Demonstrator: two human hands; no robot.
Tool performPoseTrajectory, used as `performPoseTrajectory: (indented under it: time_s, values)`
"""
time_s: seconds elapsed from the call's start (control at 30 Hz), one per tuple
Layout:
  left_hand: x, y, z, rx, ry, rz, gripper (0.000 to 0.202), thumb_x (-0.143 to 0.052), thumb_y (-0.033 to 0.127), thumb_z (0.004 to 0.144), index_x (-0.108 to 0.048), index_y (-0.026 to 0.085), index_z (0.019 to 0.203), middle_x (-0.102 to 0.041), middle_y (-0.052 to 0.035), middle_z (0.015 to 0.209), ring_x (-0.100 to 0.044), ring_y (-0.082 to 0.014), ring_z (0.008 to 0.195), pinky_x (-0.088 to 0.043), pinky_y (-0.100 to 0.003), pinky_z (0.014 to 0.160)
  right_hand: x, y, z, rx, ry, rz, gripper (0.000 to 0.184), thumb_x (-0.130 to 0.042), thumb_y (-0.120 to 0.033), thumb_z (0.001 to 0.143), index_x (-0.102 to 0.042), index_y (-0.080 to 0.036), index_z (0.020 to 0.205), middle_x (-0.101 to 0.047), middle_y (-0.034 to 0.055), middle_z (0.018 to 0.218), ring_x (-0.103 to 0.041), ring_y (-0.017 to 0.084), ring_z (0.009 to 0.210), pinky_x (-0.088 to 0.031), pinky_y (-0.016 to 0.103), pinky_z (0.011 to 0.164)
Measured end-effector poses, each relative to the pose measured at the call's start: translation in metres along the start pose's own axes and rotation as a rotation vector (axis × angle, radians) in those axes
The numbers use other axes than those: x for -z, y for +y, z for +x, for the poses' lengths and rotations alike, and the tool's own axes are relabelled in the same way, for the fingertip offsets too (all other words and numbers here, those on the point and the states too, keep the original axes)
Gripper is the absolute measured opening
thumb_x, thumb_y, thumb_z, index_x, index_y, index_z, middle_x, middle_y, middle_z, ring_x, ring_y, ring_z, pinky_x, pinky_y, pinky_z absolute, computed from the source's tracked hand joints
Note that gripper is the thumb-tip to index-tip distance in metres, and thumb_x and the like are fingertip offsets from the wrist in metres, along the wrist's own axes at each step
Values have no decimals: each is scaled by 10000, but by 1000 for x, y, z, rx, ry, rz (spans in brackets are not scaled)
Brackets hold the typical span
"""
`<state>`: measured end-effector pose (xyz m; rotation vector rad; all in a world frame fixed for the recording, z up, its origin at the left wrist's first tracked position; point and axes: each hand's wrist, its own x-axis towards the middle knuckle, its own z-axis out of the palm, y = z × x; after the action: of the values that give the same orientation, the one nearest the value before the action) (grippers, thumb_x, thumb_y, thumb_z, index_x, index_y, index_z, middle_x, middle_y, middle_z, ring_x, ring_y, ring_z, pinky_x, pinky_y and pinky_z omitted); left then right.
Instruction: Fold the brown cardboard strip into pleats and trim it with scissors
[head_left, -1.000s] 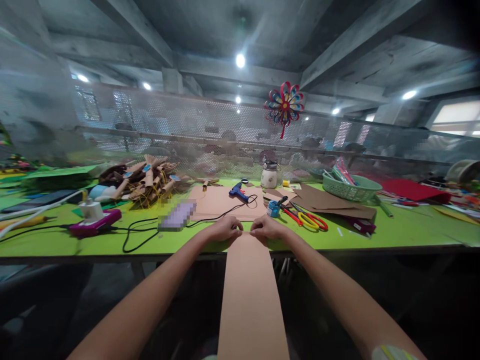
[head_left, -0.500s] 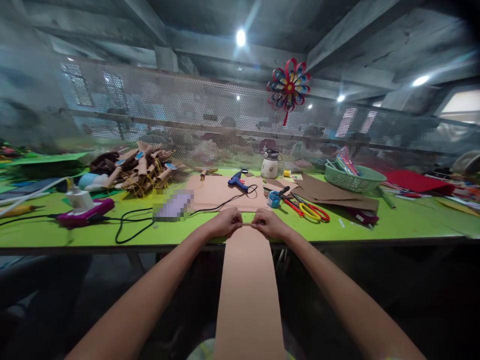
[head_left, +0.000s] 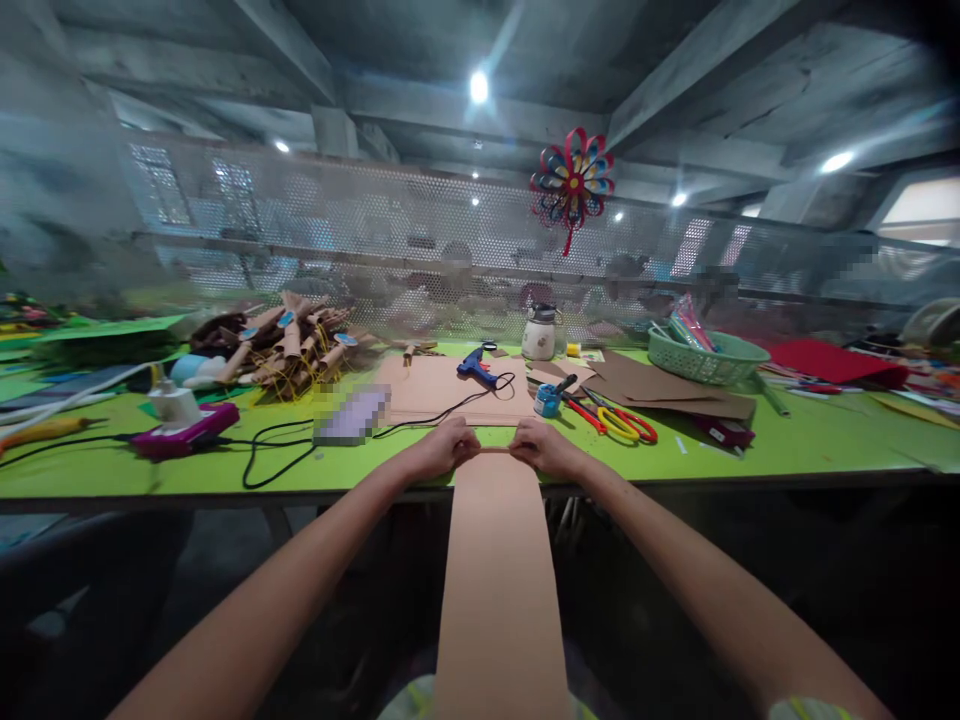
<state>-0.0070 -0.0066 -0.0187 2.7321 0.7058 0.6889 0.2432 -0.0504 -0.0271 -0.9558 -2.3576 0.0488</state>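
A long strip of tan paper (head_left: 499, 580) runs from the table's front edge down toward my lap. Its far end shows a narrow rolled or folded edge. My left hand (head_left: 444, 450) pinches the left corner of that end, fingers curled over it. At the right corner my right hand (head_left: 546, 448) grips the same end in a like pinch. Between the two hands a short span of the edge is visible. Just beyond them lie flat tan sheets (head_left: 420, 390) with a blue glue gun (head_left: 478, 367) on top.
A blue jar (head_left: 547, 401) and scissors (head_left: 622, 423) lie right of my hands. Behind are a white bottle (head_left: 538, 335) and a green basket (head_left: 701, 360). Leftward sit a purple power strip (head_left: 187, 430), black cable and a pile of paper rolls (head_left: 292, 345). Mesh stands behind the table.
My hands have moved slightly apart along the strip's end, showing more of the edge between them. The view has shifted a little.
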Motion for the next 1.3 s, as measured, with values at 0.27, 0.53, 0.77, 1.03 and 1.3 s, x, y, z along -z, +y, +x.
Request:
performPoseTrajectory:
  time_s: [0.27,0.53,0.77,1.03,1.3]
  values:
    - [3,7,-5,35,-4,-15,203,-473,155,841,-674,148,873,-504,-46,793,-498,-165,798,-399,-242,702,3,0,-5,6,-19,43,147,-554,-169,877,-696,-156,838,-609,61,785,-552,156,774,-441,256,697]
    - [5,12,-9,11,18,13,216,-480,229,885,-678,162,832,-469,-30,784,-481,-143,760,-374,-228,675,4,-8,-11,34,-29,-119,185,-510,-154,896,-690,-165,855,-551,60,765,-499,164,775,-410,259,686]
    - [4,15,-10,-13,15,142,242,-479,213,876,-693,169,774,-504,-38,752,-483,-140,727,-352,-229,635,9,-22,-10,81,-95,-346,175,-503,-91,865,-664,-153,835,-533,64,758,-448,189,815,-375,279,691]
    - [10,31,-17,-35,-37,258,283,-446,231,877,-716,188,804,-550,-76,777,-506,-173,768,-388,-257,672,15,-30,-9,78,-196,-407,191,-518,-61,833,-680,-156,867,-564,80,788,-457,202,817,-361,295,662]
    - [19,39,9,193,-109,206,244,-539,298,804,-682,159,663,-608,-81,751,-544,-186,727,-379,-267,647,12,-49,-12,4,-188,-459,137,-538,-76,822,-658,-138,797,-558,94,809,-453,203,821,-338,292,612]
